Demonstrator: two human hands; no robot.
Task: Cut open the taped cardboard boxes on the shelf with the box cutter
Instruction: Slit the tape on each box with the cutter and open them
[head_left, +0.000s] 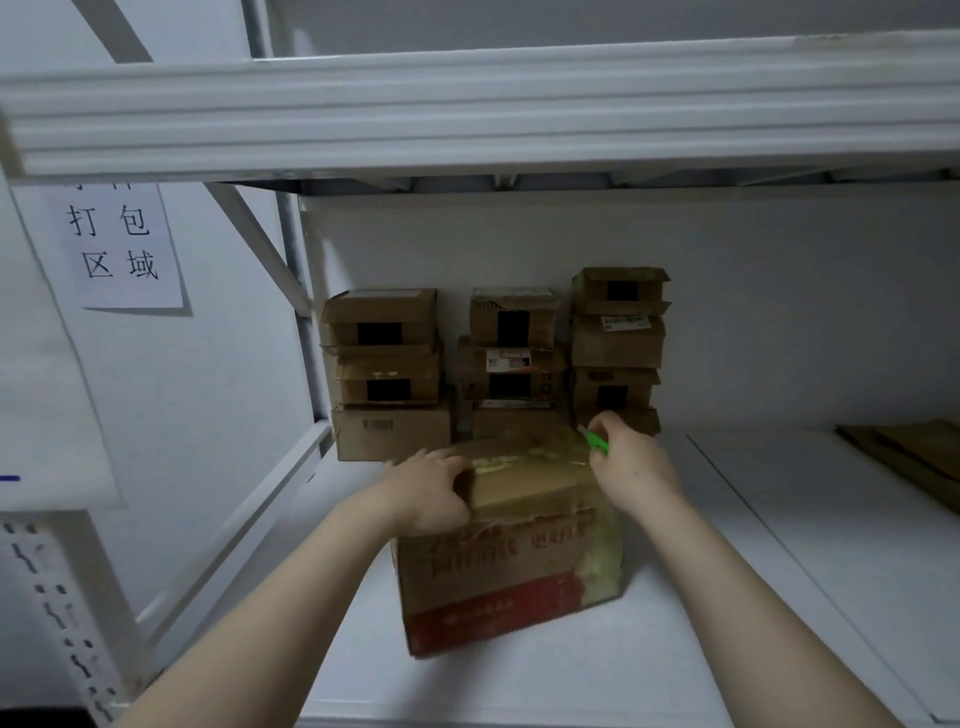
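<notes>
The big cardboard box (511, 561) stands at the front of the white shelf (675, 654), between the two hands; the left hand (431, 493) grips its top left edge, fingers curled over the top and thumb down the near face; the right hand (631, 460) is at the far right corner of the top, closed around a green box cutter (597, 441) whose tip points at the taped lid. The box is brown with red print and a red band low on the front; yellowish clear tape runs across the top and down the right side, and the front edge looks torn. One box cutter, one big box; behind it, against the back wall, small boxes (382, 318) in three stacks; the left stack counts three, while the other two are partly hidden, each showing at least three. Flattened cardboard (914, 457) lies at the far right; one paper sign (124, 244) hangs on the left.
</notes>
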